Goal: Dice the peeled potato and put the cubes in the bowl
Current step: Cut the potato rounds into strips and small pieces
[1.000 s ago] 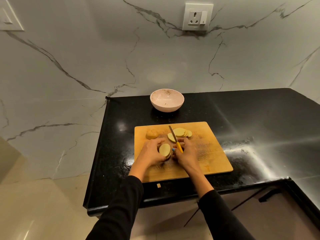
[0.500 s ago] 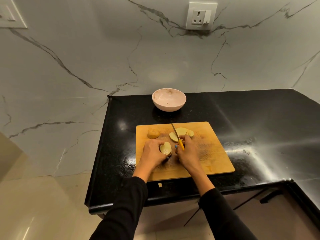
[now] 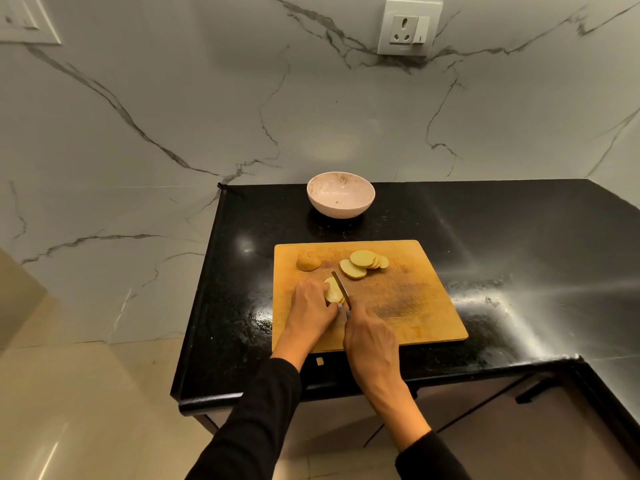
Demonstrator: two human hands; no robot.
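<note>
The wall is white marble-look panelling with dark grey veins. A white socket plate is mounted high on it, and part of a second white plate shows at the upper left. The desk is glossy black stone, L-shaped, with bright reflections. The floor is glossy beige tile. Cabinet fronts sit below the desk.

Pale yellow potato chunk sits mid-board, cut face up, knife blade against its right side. Round slices lie fanned behind it, and the pink bowl stands upright beyond.
</note>
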